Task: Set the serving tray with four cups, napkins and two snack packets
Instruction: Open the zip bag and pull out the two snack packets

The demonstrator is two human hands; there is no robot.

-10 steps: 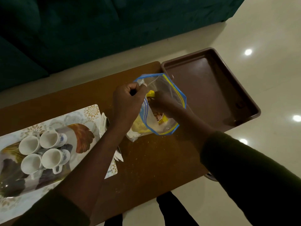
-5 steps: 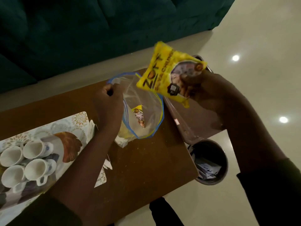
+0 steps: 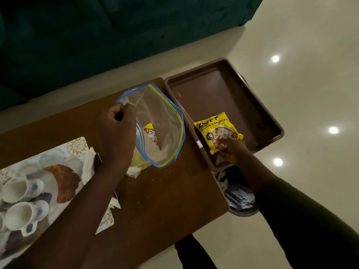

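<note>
A brown serving tray (image 3: 223, 74) sits at the table's right end. A yellow snack packet (image 3: 215, 129) lies flat in its near part, with my right hand (image 3: 232, 150) gripping its lower edge. My left hand (image 3: 118, 131) pinches the rim of a clear zip bag (image 3: 165, 121) with blue and yellow seal, holding it open; another yellow packet (image 3: 150, 133) lies inside. White cups (image 3: 23, 202) lie on a patterned mat (image 3: 75, 146) at the left. White napkins (image 3: 88, 164) lie beside the mat, partly under my left arm.
The brown wooden table (image 3: 165, 200) runs left to right; the tray overhangs its right end. A round bin (image 3: 239, 193) with paper inside stands on the pale floor below the tray. A dark green sofa (image 3: 97, 35) is behind the table.
My right hand drew a yellow packet out of the zip bag, lifted it, then brought it down onto the tray. The left hand kept hold of the bag.
</note>
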